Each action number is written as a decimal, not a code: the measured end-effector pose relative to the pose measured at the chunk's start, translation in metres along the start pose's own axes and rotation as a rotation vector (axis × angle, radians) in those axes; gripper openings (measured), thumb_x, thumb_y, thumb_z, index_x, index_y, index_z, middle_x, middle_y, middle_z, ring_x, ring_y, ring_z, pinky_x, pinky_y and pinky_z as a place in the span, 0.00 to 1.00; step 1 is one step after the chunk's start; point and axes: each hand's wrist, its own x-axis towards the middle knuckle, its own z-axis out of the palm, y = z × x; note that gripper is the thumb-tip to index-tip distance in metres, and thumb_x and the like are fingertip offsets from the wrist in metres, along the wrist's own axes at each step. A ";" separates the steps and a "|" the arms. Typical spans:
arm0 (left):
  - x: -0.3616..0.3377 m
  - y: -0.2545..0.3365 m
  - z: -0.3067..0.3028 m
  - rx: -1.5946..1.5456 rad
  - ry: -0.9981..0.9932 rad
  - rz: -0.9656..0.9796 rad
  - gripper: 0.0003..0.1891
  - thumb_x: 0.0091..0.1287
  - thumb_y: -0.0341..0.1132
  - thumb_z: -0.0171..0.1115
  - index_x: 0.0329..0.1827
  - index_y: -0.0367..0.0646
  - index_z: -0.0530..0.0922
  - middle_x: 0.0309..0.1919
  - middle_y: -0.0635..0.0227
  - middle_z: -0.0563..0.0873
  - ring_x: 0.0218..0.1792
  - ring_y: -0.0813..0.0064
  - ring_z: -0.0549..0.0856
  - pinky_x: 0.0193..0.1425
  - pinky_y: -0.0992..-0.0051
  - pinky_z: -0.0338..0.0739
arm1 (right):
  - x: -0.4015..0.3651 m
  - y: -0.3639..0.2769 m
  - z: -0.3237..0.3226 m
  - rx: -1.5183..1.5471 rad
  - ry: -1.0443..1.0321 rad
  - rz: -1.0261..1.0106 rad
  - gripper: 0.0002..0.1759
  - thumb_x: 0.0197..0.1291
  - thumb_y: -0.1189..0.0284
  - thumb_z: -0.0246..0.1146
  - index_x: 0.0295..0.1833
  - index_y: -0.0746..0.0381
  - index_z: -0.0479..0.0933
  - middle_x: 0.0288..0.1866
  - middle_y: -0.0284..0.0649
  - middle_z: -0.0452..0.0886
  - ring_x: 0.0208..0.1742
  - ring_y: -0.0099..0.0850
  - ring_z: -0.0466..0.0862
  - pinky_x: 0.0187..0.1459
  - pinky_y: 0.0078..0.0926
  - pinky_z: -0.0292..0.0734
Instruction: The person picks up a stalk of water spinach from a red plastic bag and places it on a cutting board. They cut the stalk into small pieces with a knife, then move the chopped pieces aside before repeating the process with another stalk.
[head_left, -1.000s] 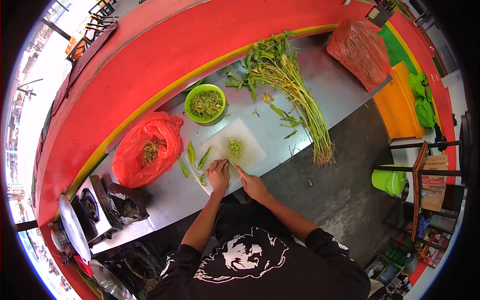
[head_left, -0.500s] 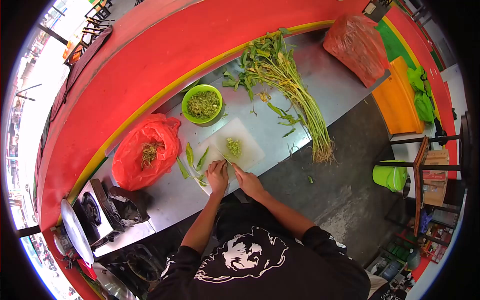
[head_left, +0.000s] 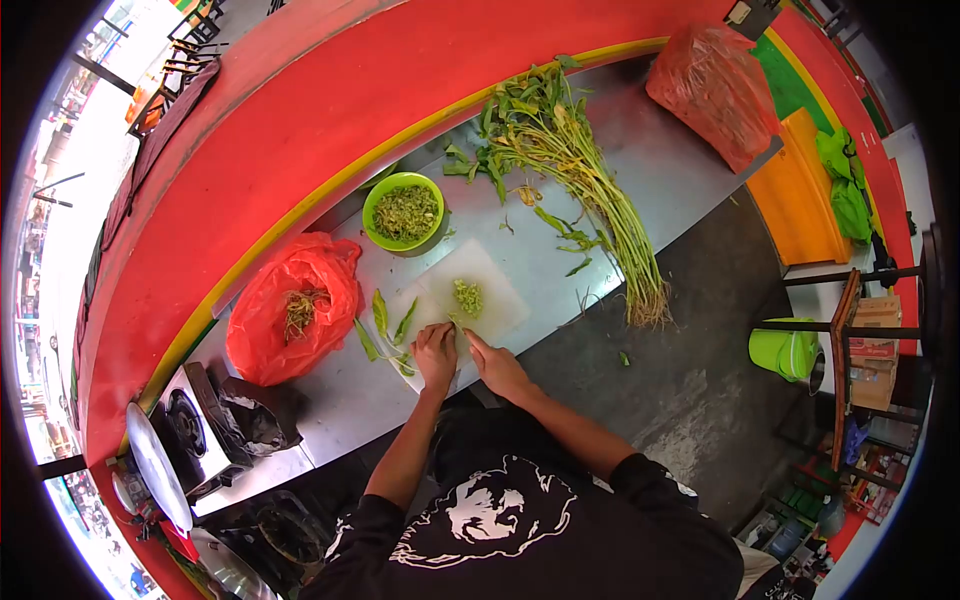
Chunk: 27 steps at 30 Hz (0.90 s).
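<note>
Both hands are at the near edge of a white cutting board [head_left: 500, 290]. My left hand [head_left: 435, 356] is closed over green stems that show just past its fingertips. Close beside it, my right hand [head_left: 498, 368] is closed round a knife, mostly hidden, with its thin blade between the hands. Chopped green pieces [head_left: 467, 297] lie in a small pile on the board, beyond the hands. Loose green leaves [head_left: 381, 314] lie to the left of my left hand. A green bowl [head_left: 403, 212] of chopped greens stands behind the board.
On the metal counter [head_left: 690, 150], a long bundle of leafy stems [head_left: 600, 190] lies right of the board, its roots over the edge. An open red bag [head_left: 293, 308] holding roots is at the left, near a stove [head_left: 187, 422]. Another red bag [head_left: 712, 95] stands far right.
The view has shifted very slightly. My hands stay in nearly the same place, and the knife blade between them shows less than before.
</note>
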 end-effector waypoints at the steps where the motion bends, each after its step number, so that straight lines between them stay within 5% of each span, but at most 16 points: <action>1: 0.001 0.001 -0.001 0.005 0.008 -0.009 0.07 0.66 0.31 0.69 0.46 0.49 0.88 0.43 0.73 0.88 0.46 0.66 0.84 0.51 0.64 0.69 | -0.002 0.001 0.001 0.003 -0.003 -0.002 0.25 0.77 0.63 0.55 0.76 0.52 0.68 0.25 0.61 0.81 0.28 0.61 0.83 0.32 0.60 0.77; 27: 0.002 -0.004 0.004 -0.080 0.004 -0.071 0.07 0.66 0.32 0.69 0.45 0.47 0.88 0.42 0.69 0.90 0.45 0.65 0.87 0.49 0.63 0.72 | -0.003 0.002 0.001 -0.003 0.020 -0.011 0.25 0.78 0.62 0.54 0.77 0.51 0.68 0.28 0.57 0.83 0.29 0.59 0.84 0.33 0.58 0.78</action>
